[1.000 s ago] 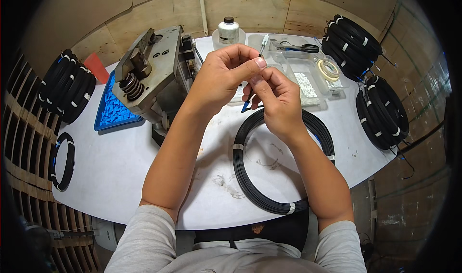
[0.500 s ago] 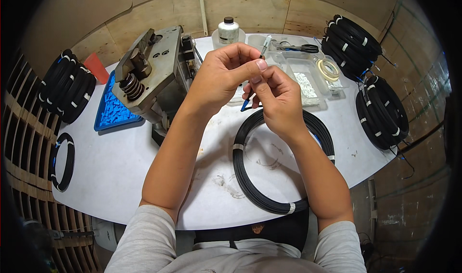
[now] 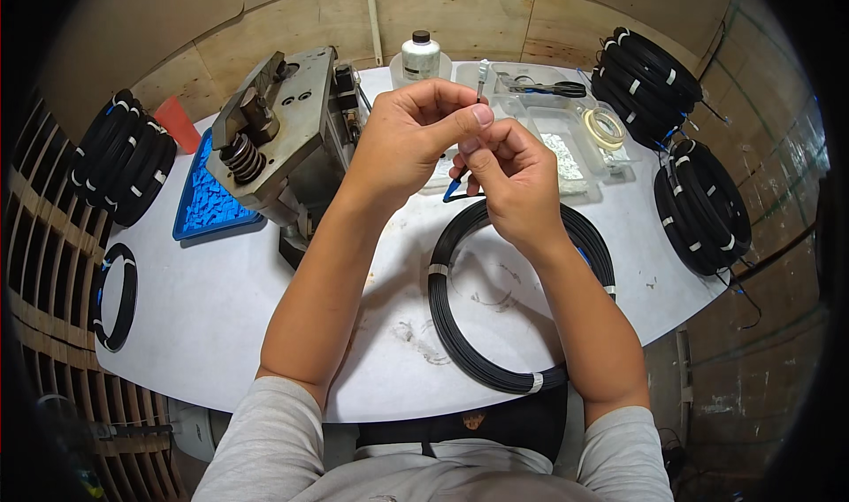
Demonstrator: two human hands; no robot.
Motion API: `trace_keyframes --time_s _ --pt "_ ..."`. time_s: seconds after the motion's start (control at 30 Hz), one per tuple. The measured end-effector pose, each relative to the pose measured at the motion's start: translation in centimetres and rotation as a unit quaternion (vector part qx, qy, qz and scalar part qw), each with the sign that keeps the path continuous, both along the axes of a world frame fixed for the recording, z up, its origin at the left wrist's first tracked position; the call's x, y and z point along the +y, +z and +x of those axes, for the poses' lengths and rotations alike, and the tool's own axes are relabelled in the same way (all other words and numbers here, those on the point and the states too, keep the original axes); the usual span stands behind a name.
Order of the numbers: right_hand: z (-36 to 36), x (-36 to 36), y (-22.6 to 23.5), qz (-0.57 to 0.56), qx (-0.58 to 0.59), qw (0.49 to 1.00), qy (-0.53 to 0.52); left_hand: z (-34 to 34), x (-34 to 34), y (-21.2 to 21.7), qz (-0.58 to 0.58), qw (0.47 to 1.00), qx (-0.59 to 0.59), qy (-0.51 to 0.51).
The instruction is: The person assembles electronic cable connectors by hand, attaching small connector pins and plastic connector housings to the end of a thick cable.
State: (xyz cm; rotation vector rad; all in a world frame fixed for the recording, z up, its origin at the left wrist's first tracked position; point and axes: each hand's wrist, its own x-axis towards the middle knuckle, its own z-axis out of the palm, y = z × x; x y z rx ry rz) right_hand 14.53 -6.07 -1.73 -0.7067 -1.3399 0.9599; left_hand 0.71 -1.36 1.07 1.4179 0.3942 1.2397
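Note:
My left hand (image 3: 409, 137) and my right hand (image 3: 508, 173) meet above the middle of the white table (image 3: 221, 316). Between their fingertips they pinch a thin cable end with a small light-coloured connector piece (image 3: 482, 76) sticking up. A blue part of the cable (image 3: 455, 190) hangs just below my right hand. Under my right forearm lies a large coil of black cable (image 3: 460, 325) bound with white tape, flat on the table.
A grey metal press tool (image 3: 279, 135) stands left of my hands beside a blue tray of small blue parts (image 3: 208, 206). Behind are a white bottle (image 3: 420, 55), clear trays with scissors (image 3: 553, 88) and tape roll (image 3: 604, 128). Stacked black coils (image 3: 703, 201) sit right and left (image 3: 124, 157).
Both hands have shifted slightly; the connector piece now sticks up above my left fingertips, where it was hidden between the fingers a second ago.

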Motion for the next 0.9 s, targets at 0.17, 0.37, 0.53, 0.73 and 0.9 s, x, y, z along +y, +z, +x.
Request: trace_keyframes --time_s 0.17,0.37,0.53,0.73,0.9 --pt "-0.07 0.12 -0.11 0.005 -0.003 1.000 -0.017 0.06 0.03 0.06 -0.013 1.000 -0.012 0.001" --pt "-0.23 0.11 -0.19 0.021 -0.019 0.999 -0.035 0.12 -0.10 0.09 -0.014 1.000 -0.024 -0.002" --pt "-0.30 -0.05 0.01 0.016 -0.013 0.999 -0.040 0.02 -0.02 0.05 -0.014 1.000 -0.018 -0.006" --pt "-0.57 -0.16 -0.36 0.043 -0.003 0.996 -0.081 0.05 -0.09 0.10 -0.025 0.999 -0.026 -0.021" --pt "-0.97 -0.42 -0.56 0.104 0.013 0.987 -0.123 -0.18 -0.20 0.23 -0.034 0.998 -0.015 -0.047"
